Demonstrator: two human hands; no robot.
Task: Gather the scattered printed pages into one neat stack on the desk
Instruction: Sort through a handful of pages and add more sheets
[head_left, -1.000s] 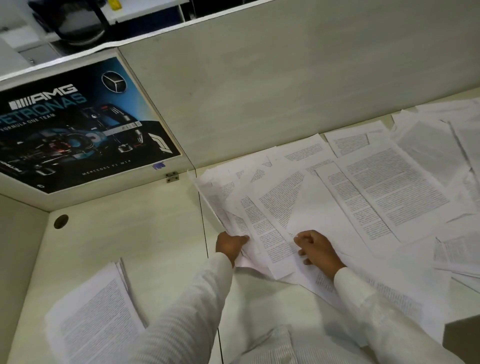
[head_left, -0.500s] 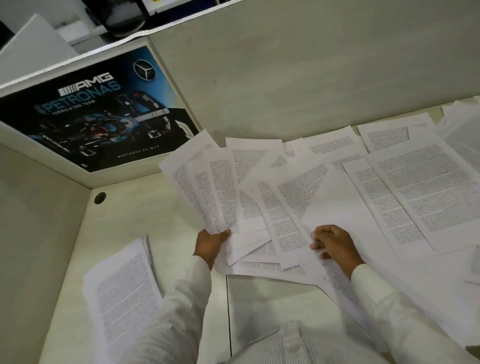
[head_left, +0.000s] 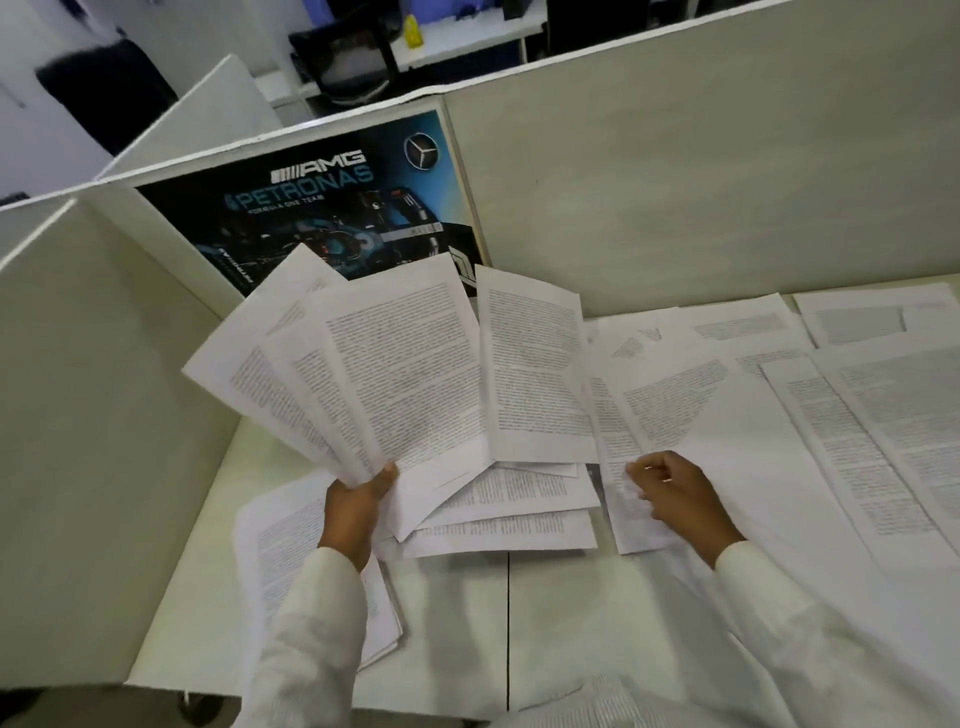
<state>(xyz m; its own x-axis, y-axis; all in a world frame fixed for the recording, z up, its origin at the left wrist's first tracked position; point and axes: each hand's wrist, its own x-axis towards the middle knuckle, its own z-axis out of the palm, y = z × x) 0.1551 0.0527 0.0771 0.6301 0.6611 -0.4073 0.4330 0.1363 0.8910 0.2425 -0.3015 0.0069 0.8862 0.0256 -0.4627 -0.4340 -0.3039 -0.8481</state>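
My left hand (head_left: 358, 501) grips the lower corner of a fanned bunch of printed pages (head_left: 395, 374), lifted off the desk and tilted up toward the partition. My right hand (head_left: 675, 499) has its fingers curled on the lower edge of a page (head_left: 670, 410) that lies on the spread. Several more printed pages (head_left: 872, 415) are scattered flat across the right side of the desk. A stack of pages (head_left: 280, 551) lies on the desk at the left, partly hidden by my left sleeve.
Beige partition walls (head_left: 701, 182) close the desk at the back and the left. A dark racing poster (head_left: 332, 208) hangs on the back panel. Bare desk surface (head_left: 457, 623) shows near me, with a seam running front to back.
My left hand has raised the gathered pages off the desk, and they fan out more upright. My right hand stays on the spread pages. The view has tilted upward.
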